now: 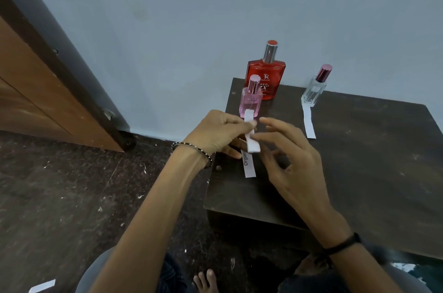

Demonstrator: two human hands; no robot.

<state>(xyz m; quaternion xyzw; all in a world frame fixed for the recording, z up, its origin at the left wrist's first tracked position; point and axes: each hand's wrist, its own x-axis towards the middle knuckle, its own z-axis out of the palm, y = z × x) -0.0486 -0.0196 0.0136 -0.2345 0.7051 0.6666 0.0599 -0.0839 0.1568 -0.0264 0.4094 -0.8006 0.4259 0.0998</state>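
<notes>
My left hand point(219, 133) pinches a white paper strip point(252, 143) above the near left part of a dark wooden table point(359, 161). My right hand point(290, 149) hovers just right of the strip with fingers spread and loosely bent, holding nothing. A second paper strip with printed letters point(249, 165) lies on the table beneath my hands. Right behind the held strip stands a pink perfume bottle point(250, 101). A larger red perfume bottle point(266, 77) stands behind it. A clear bottle with a pink cap point(315, 86) stands to the right, a blank paper strip point(308, 122) lying in front of it.
A blue-grey wall rises behind the table. A brown wooden door with a dark frame point(48, 81) is at the left. The dark speckled floor point(72, 196) holds a paper scrap point(42, 285) at the bottom left. My knees and a bare foot point(206, 283) show below.
</notes>
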